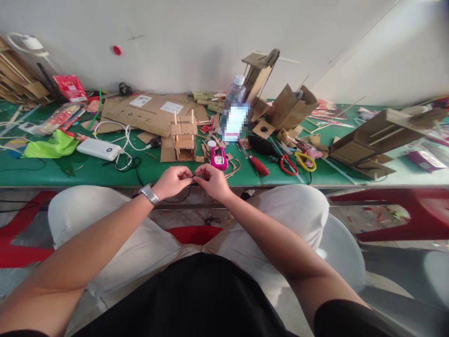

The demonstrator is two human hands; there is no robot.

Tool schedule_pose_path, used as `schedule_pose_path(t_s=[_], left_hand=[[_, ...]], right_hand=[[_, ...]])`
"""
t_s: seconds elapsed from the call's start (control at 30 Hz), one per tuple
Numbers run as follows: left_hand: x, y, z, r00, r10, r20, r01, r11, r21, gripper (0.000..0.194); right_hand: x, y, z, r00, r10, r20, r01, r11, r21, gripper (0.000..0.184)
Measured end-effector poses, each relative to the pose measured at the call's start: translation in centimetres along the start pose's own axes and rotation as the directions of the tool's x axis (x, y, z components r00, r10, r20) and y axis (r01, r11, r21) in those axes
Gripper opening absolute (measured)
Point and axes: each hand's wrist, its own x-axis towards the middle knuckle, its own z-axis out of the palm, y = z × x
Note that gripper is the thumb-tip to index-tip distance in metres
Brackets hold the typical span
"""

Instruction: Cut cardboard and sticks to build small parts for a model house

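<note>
Green bench top [56,175] stretches along a pale, smooth wall [196,42], both running out of view left and right. At the bench's near edge, a thin black cord [192,177] sits between the person's fingertips. Its short visible stretch lies roughly left to right, while a loose dark length curves down and left below the edge; fingers cover most of it, and I cannot tell where either end points. Left hand [172,181] and right hand [212,181] both pinch it, thumb against forefinger, tips nearly meeting, other fingers curled. A metal-banded watch [149,194] circles the left wrist.

Just beyond stands a boxy corrugated-cardboard model [183,149] with upright wooden sticks. Right of it lies a glossy pink case [219,160] with a white cartoon face. Farther right are a red-handled screwdriver [258,165] and looped red [288,165] and yellow [306,161] handles, their blades hard to make out. Pixelation hides a bright rectangle [235,122] before a clear plastic bottle [235,93]. Left, a rounded white power bank [98,149] trails cables.
</note>
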Motion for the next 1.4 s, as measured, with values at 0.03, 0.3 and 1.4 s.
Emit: schedule_pose_path(t_s=[0.03,0.3,1.4], left_hand=[[0.0,0.0,0.0,1.000,0.013,-0.006,-0.013,1.000,0.020,0.019],[-0.3,0.3,-0.2,0.995,0.088,-0.055,-0.081,0.988,0.129,0.017],[-0.4,0.7,-0.2,0.983,0.139,-0.123,-0.108,0.967,0.229,0.023]], right_hand=[[0.0,-0.1,0.0,1.000,0.004,-0.002,-0.004,1.000,-0.002,0.023],[0.1,-0.1,0.1,0.999,0.038,-0.027,-0.036,0.997,0.071,0.023],[-0.2,-1.4,-0.1,1.000,0.019,-0.014,-0.021,0.989,-0.143,0.013]])
